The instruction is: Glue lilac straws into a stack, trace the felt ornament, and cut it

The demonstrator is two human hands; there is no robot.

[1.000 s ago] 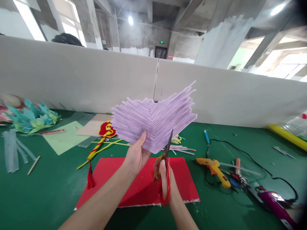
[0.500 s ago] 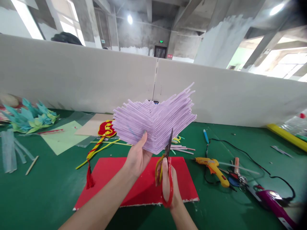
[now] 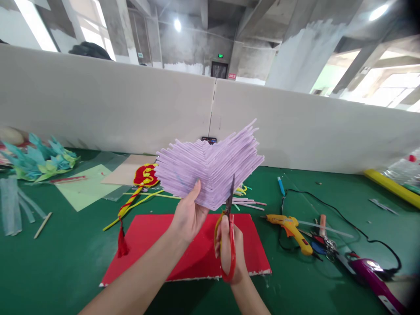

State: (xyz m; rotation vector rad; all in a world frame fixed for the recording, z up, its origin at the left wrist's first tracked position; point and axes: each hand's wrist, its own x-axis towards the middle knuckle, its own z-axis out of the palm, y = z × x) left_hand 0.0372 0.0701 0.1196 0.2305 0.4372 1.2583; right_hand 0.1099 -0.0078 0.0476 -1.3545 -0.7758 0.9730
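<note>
My left hand (image 3: 190,214) grips the lower edge of a V-shaped lilac panel (image 3: 210,168), its thumb pressed on the front. The panel is made of many pipe cleaners lying side by side, with uneven ends at the upper right. My right hand (image 3: 231,245) has its fingers through the handles of red- and yellow-handled scissors (image 3: 232,258). The dark blades point upward in front of the panel's lower right edge and look nearly closed; I cannot tell whether they touch it. Both hands are above a red board (image 3: 147,245) on the table.
Right of the board lie a yellow glue gun (image 3: 292,229), its cord, keys (image 3: 331,247) and a purple tool (image 3: 377,280). On the left are a red-and-yellow tasselled ornament (image 3: 146,175), green paper (image 3: 88,188) and teal paper leaves (image 3: 39,159). A white partition (image 3: 98,96) stands behind.
The panel's right side has shifted slightly left and down, uncovering more of a dark phone-like object behind. The scissors have moved slightly, and their blades look a little closer together.
</note>
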